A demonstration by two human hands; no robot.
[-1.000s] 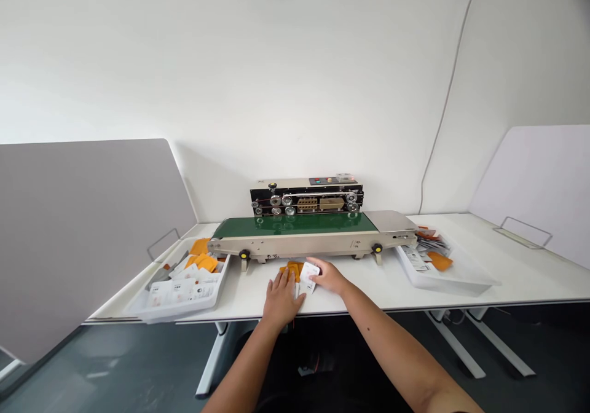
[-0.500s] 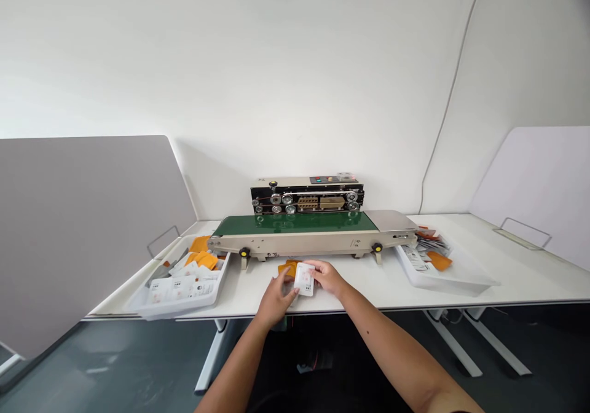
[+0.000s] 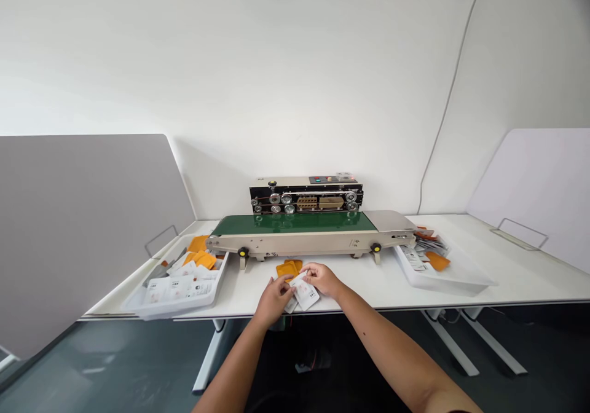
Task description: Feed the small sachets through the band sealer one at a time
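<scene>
A small white printed packet (image 3: 306,294) is tilted between my two hands just above the table's front edge. My right hand (image 3: 324,279) is closed, its thumb and fingers pinching the packet's upper edge. At the packet's upper left, my left hand (image 3: 274,299) has its thumb and fingertips closed on the edge. Part of another white packet (image 3: 291,305) shows underneath, beside my left thumb. Behind my fingers, several orange packets (image 3: 286,269) lie on the white table (image 3: 258,290).
A sealing machine (image 3: 306,196) with a green conveyor belt (image 3: 295,223) stands behind my hands. The left white tray (image 3: 173,310) holds white and orange packets. The right tray (image 3: 456,284) also holds packets. Grey panels (image 3: 92,216) rise at both sides.
The white packet has turned from nearly upright to slanted, its lower end swinging right. My left fingers have shifted up along its left side. More of the packet underneath shows.
</scene>
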